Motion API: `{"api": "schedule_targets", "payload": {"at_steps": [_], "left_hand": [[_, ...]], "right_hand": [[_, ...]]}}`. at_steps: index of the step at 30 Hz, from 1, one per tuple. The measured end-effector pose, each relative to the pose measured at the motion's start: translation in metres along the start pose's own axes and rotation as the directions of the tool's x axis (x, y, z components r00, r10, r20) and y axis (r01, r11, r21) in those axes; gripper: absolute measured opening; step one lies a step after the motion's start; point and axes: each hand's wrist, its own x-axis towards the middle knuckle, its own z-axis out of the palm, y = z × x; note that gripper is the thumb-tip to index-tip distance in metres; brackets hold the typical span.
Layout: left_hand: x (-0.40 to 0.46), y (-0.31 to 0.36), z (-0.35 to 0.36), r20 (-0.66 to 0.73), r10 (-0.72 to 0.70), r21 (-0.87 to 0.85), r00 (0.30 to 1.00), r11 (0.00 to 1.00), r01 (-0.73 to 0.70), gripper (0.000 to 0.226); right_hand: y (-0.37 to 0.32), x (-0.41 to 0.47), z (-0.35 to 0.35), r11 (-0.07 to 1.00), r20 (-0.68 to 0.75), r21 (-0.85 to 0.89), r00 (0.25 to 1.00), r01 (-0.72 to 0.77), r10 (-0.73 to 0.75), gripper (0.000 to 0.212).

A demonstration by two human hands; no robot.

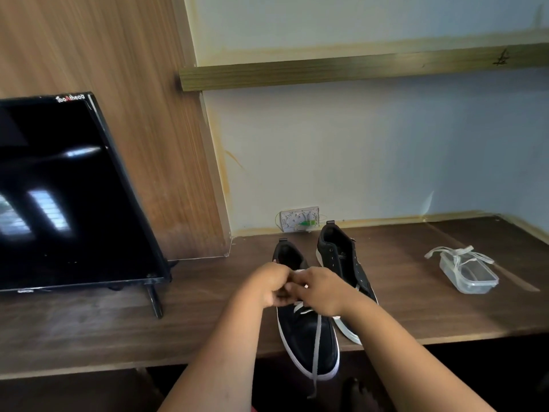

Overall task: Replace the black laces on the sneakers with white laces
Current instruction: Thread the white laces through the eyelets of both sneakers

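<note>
threading the white lace (316, 337) up the near sneaker (309, 334), our left hand (269, 285) and right hand (322, 289) pinch it together; next, the eyelet toward twelve o'clock, we judge.

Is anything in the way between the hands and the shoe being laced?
Nothing visible. Both the left hand and right hand are already on the near sneaker, fingers curled at its white lace. The second sneaker stands beside it, apart.
</note>
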Motion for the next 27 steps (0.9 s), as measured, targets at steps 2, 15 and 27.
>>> {"api": "schedule_targets", "payload": {"at_steps": [2, 15, 27], "left_hand": [[0.001, -0.001, -0.003, -0.053, 0.058, -0.166, 0.997, 0.984, -0.067, 0.024], [-0.006, -0.007, -0.017, -0.128, 0.217, -0.218, 0.968, 0.946, -0.242, 0.019], [0.005, -0.026, 0.001, -0.229, 0.815, 0.718, 0.533, 0.511, -0.473, 0.01]], "right_hand": [[0.008, -0.001, -0.009, 0.99, -0.025, 0.112, 0.996, -0.087, 0.09, 0.028], [0.029, -0.007, -0.028, 0.989, -0.194, 0.007, 0.97, -0.148, 0.147, 0.026], [0.026, 0.016, -0.002, 0.958, -0.38, 0.274, 0.925, 0.085, 0.027, 0.022]]}}
